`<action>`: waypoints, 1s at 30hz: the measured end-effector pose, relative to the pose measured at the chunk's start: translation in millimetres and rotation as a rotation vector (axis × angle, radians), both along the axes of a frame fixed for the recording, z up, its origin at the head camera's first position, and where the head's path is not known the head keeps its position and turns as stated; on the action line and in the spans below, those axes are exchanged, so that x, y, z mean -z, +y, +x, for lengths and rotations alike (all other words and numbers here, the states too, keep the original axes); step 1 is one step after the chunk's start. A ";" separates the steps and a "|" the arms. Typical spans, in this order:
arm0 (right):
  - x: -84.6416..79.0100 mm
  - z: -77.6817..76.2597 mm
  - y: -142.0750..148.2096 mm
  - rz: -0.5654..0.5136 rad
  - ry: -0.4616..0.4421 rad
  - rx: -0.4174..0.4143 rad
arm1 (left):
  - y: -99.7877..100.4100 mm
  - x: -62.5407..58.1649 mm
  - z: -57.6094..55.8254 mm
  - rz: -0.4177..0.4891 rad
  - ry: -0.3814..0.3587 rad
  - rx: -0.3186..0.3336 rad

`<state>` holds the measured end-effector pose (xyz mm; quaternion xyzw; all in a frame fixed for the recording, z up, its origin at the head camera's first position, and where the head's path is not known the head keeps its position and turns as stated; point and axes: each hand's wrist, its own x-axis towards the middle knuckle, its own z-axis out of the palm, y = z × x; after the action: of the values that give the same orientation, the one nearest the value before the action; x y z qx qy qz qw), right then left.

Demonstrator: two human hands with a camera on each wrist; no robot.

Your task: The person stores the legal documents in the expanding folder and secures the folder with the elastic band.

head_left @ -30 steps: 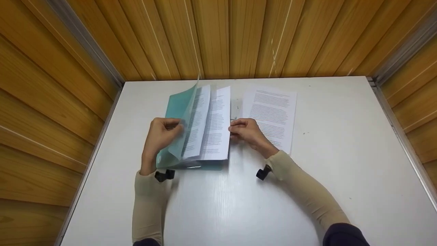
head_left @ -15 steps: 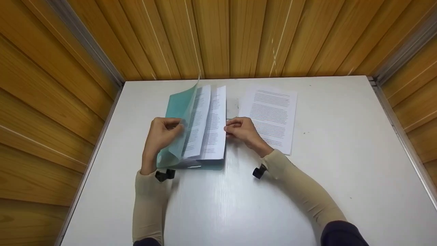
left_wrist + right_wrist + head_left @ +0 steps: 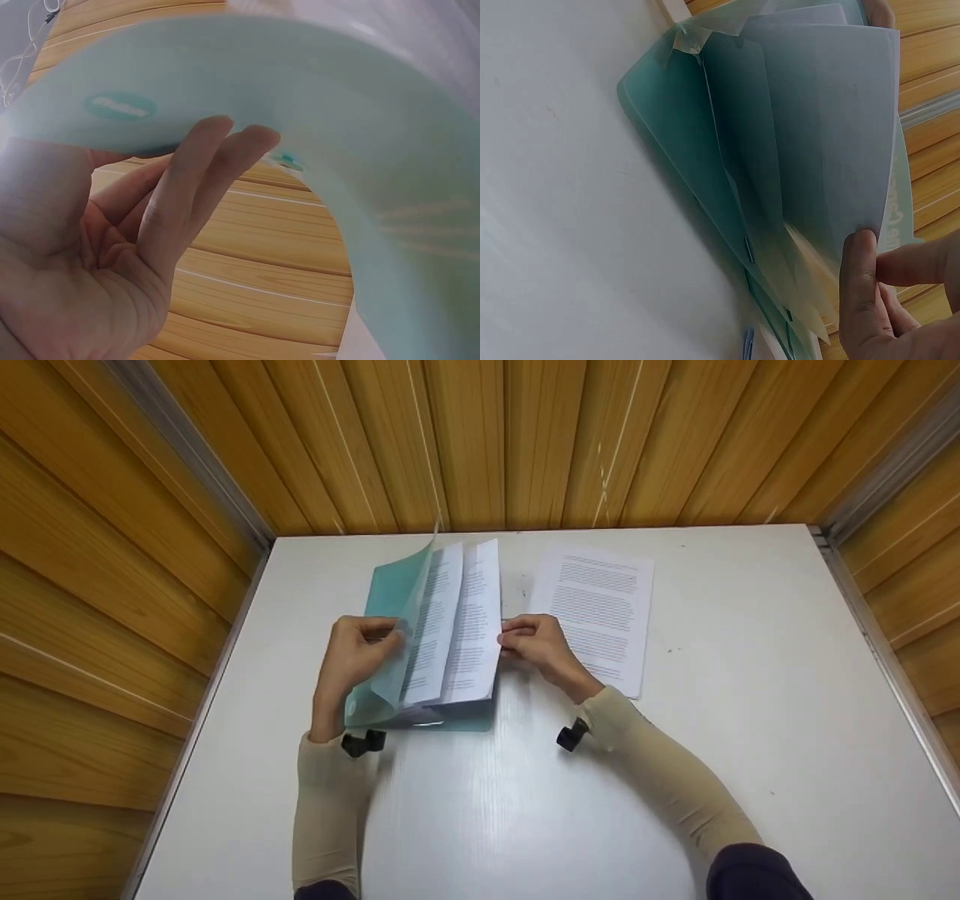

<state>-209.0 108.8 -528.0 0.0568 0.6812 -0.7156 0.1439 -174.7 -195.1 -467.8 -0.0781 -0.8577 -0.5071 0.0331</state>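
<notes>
A translucent teal folder lies opened left of the table's middle. My left hand pinches its front cover and keeps it raised; in the left wrist view the cover bends in an arc over the fingers. Printed paper stands partly lifted inside the folder, with its right edge pinched between the thumb and fingers of my right hand. Left of it, another printed page leans toward the cover. In the right wrist view, the lifted paper rises beside teal pocket layers that spread apart.
A printed sheet lies flat on the white table, right of the folder and partly behind my right forearm. Wood-look panels wall the table at the back and sides. Each wrist carries a small black camera.
The right hand shifts slightly left, then lifts the pinched paper a little up and away, showing more of the folder's lower edge. The left hand and cover stay put.
</notes>
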 end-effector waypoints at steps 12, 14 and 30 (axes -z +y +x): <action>-2.1 -1.8 -9.2 0.001 0.011 -0.032 | 1.5 1.5 -0.6 0.016 0.017 0.008; -2.7 -2.1 -11.6 0.005 0.015 -0.042 | 2.1 1.9 -0.5 0.023 0.021 0.013; -8.2 -2.8 -28.2 -0.003 0.037 -0.073 | 3.6 -0.4 0.6 0.017 0.014 0.011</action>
<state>-211.8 80.7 -519.7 0.0183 0.6843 -0.7118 0.1574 -174.1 -191.6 -467.5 -0.0863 -0.8527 -0.5139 0.0370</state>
